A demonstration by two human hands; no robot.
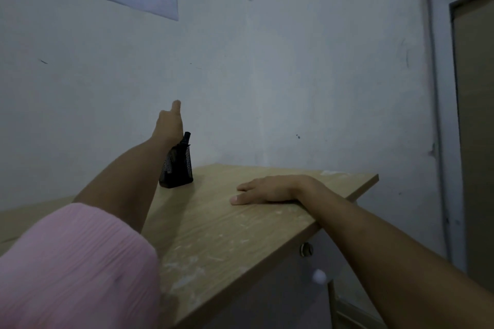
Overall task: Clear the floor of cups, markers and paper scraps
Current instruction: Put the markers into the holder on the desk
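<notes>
Reaching over a black mesh pen holder (177, 165), the left hand (169, 123) hung just above its mouth, with the forearm stretched out from a pink sleeve (72, 267) and partly covering the holder's left side. A dark marker (186, 137) stood nearly upright in the holder, its cap end poking out above the rim and touching or almost touching the heel of that hand. The marker's long axis ran roughly vertical, leaning slightly away from the wrist. One finger pointed up toward the wall (267, 61); the remaining fingers were turned from the camera, so whether the grip held anything or had just let go could not be told. The left hand was by far the nearer to the marker. The right hand (263, 189) lay flat, palm down and fingers straight, on the wooden bench (227, 235) well to the right of the holder, holding nothing and seemingly serving as a brace. The holder stood near the bench's far corner, close to the wall. No cups or paper scraps were visible on the bench top, and the floor was mostly out of view; a small pale round object (319, 276) showed below the bench edge, too blurred to identify. By judgement, the marker was being, or had been, deposited in the holder.
</notes>
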